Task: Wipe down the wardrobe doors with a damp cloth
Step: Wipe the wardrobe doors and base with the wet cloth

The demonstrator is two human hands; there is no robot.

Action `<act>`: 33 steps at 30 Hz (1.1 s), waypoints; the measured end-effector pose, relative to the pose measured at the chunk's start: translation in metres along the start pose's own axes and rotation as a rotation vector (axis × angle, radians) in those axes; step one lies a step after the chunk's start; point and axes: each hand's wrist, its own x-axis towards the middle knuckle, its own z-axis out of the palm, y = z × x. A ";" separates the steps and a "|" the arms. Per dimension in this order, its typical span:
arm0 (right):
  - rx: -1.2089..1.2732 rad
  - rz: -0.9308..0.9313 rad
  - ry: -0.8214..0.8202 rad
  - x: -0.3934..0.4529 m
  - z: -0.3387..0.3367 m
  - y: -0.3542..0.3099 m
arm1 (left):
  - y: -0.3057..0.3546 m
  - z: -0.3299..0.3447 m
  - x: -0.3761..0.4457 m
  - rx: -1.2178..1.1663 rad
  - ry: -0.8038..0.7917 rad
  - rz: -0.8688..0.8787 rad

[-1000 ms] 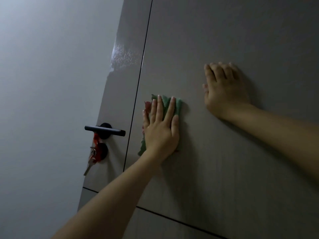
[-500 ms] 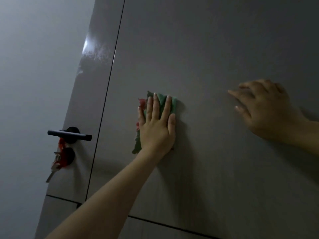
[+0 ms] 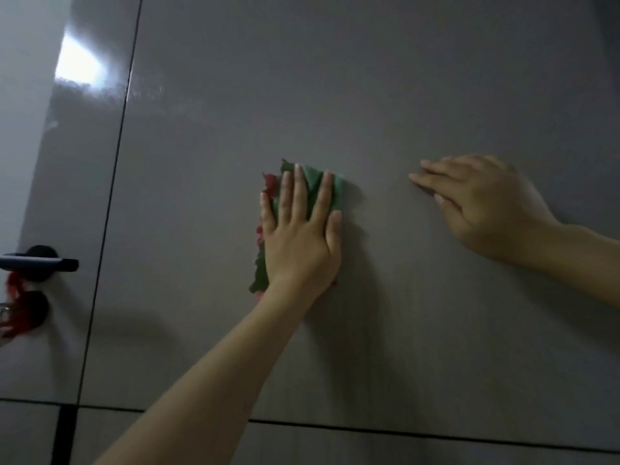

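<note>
My left hand [image 3: 298,236] lies flat, fingers spread, pressing the folded green cloth with red patches [image 3: 310,186] against the wide glossy grey wardrobe door panel [image 3: 369,95]. The cloth sits near the middle of this panel, its upper edge and left edge showing beyond my fingers. My right hand [image 3: 483,203] is open on the same panel, to the right of the cloth and apart from it, fingers extended and pointing left; it holds nothing and appears to brace against the surface.

Step in hand: wiping the central area of the wide panel. A sheen at upper left, across the vertical black seam [image 3: 117,182], suggests moisture there, though this may be reflected light.

Next move, as I judge it: slide the cloth in overlapping passes with even palm pressure, keeping it flat. To the far left, the black lever door handle [image 3: 40,263] with a red tassel [image 3: 16,310] hanging below it is well clear of the cloth.
</note>
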 end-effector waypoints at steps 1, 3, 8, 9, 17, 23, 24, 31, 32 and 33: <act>0.002 -0.007 -0.011 -0.002 0.001 0.002 | 0.015 0.003 -0.016 -0.026 -0.002 0.098; 0.006 -0.013 -0.033 -0.008 0.000 0.004 | 0.043 0.007 -0.060 -0.024 -0.046 0.367; -0.069 -0.027 -0.008 -0.037 -0.011 0.019 | 0.037 0.008 -0.059 0.004 -0.085 0.672; -0.084 -0.003 0.011 -0.043 -0.015 0.024 | 0.038 0.008 -0.045 -0.004 -0.071 0.628; -0.130 0.154 0.046 -0.075 -0.026 0.057 | 0.124 0.023 -0.044 -0.077 -0.013 0.407; -0.086 0.155 0.020 -0.090 -0.035 0.067 | 0.126 0.027 -0.045 -0.067 -0.038 0.860; -0.097 0.158 0.028 -0.094 -0.038 0.070 | 0.124 0.027 -0.025 -0.060 -0.011 0.836; -0.119 0.283 0.008 -0.144 -0.038 0.081 | 0.160 0.027 0.002 -0.081 0.031 0.494; -0.112 0.284 0.000 -0.151 -0.037 0.079 | 0.163 0.030 -0.018 -0.093 0.032 0.580; -0.107 0.280 -0.016 -0.157 -0.036 0.077 | 0.164 0.031 -0.039 -0.103 0.012 0.669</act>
